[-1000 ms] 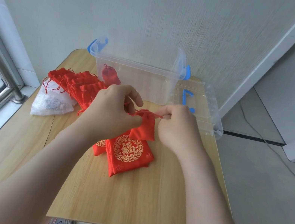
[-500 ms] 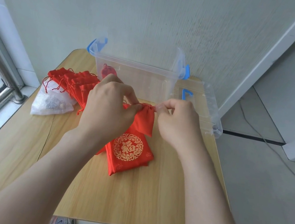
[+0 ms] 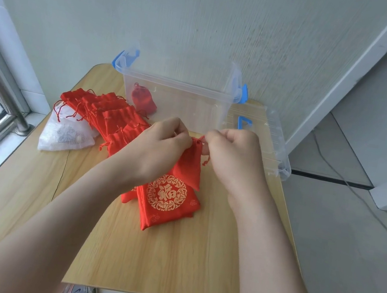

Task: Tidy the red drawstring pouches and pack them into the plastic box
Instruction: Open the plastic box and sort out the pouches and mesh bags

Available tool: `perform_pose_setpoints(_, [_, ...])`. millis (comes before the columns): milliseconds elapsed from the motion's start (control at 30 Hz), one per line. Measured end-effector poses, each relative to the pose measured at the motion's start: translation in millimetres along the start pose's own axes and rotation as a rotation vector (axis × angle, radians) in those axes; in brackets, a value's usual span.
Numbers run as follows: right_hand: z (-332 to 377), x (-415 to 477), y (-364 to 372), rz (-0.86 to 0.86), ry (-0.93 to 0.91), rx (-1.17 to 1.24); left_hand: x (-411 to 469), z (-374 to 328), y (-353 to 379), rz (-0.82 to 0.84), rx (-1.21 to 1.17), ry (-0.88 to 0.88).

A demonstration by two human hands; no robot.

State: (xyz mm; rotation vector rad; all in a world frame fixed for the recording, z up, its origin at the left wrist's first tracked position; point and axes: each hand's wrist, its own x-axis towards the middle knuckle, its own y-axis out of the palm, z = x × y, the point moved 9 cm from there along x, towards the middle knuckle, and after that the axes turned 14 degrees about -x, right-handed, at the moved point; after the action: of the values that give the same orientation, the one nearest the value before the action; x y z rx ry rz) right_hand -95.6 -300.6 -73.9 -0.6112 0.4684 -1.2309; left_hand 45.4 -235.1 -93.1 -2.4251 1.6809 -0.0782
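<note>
As the left hand (image 3: 158, 148) is pinching the neck of the red drawstring pouch (image 3: 190, 167) in front of the plastic box (image 3: 179, 87), the right hand (image 3: 234, 158) is pinching its cord (image 3: 207, 159); a steady outward pull is looking best.

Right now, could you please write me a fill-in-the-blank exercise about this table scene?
1. The plastic box contains exactly ___ packed pouch.
2. The clear lid lies on the box's ___ side.
3. The box latches are coloured ___.
4. The left hand and right hand pinch the held pouch, coloured ___.
Missing words: one, right, blue, red.
</note>
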Motion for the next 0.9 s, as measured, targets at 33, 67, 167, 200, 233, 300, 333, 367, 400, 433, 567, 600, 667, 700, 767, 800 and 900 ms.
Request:
perform_pose_setpoints(33, [1, -1, -1, -0.005, 0.004, 0.043, 0, -1, -2, -0.027, -0.01, 0.015])
perform_pose_setpoints(67, [2, -1, -1, -0.01, 0.01, 0.079, 0, -4, -3, -0.052, 0.0, 0.041])
perform_pose_setpoints(167, [3, -2, -2, -0.018, 0.009, 0.098, -1, -11, -4, -0.093, -0.026, 0.11])
perform_pose_setpoints(200, [3, -2, -1, -0.016, 0.005, 0.078, -1, -10, -5, -0.097, -0.08, 0.103])
perform_pose_setpoints(233, [1, -1, -1, -0.024, -0.004, 0.058, 0, -7, -6, -0.097, -0.154, 0.078])
perform_pose_setpoints(300, [-1, 1, -3, -0.054, -0.028, 0.042, 3, -2, -8, -0.093, -0.325, 0.018])
perform_pose_setpoints(333, [-1, 2, -4, -0.07, -0.041, 0.041, 3, -1, -10, -0.099, -0.397, 0.003])
perform_pose_setpoints(367, [0, 2, -5, -0.084, -0.046, 0.045, 4, 0, -12, -0.11, -0.452, -0.002])
perform_pose_setpoints(400, [0, 3, -5, -0.093, -0.043, 0.056, 4, 0, -13, -0.122, -0.499, -0.001])
perform_pose_setpoints(433, [1, 3, -6, -0.1, -0.034, 0.074, 4, -1, -14, -0.13, -0.54, -0.001])
perform_pose_setpoints(567, [-5, 6, -3, -0.069, 0.045, 0.135, 4, 3, -13, -0.193, -0.683, -0.046])
perform_pose_setpoints(600, [-6, 6, 0, -0.055, 0.056, 0.142, 4, 3, -15, -0.219, -0.711, -0.054])
perform_pose_setpoints(667, [-4, 5, 2, -0.059, 0.039, 0.132, 3, 4, -16, -0.235, -0.732, -0.059])
perform_pose_setpoints(700, [-1, 3, 1, -0.079, 0.015, 0.112, 2, 4, -15, -0.23, -0.733, -0.062])
perform_pose_setpoints(767, [6, 1, 0, -0.127, -0.042, 0.043, 2, 3, -14, -0.234, -0.75, -0.069])
perform_pose_setpoints(800, [7, 0, 0, -0.141, -0.057, 0.013, 1, 4, -15, -0.244, -0.769, -0.072])
perform_pose_setpoints(900, [11, -1, 2, -0.161, -0.089, -0.002, -1, 1, -18, -0.278, -0.814, -0.058])
